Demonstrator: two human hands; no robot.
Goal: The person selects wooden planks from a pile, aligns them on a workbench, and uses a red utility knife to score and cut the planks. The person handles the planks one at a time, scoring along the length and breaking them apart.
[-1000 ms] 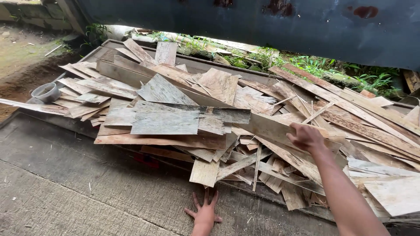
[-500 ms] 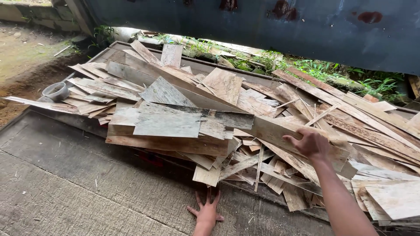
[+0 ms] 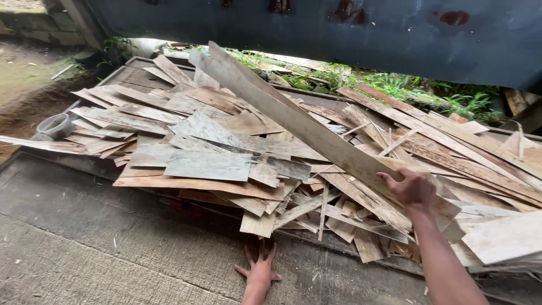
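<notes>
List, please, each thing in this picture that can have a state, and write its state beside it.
Long plank: lifted at a slant above the pile, gripped near its lower end.
Right hand: closed on the long plank.
Left hand: flat on the concrete floor, fingers spread, holding nothing.
Pile of wood scraps: loose, lying flat, overlapping.
Grey pipe piece: upright, open end up.

I have just one camera, and it sits on my head. It looks forward and down over the pile of wood scraps from close by. The concrete floor fills the near edge. The blue metal wall runs along the far edge, at the top
</notes>
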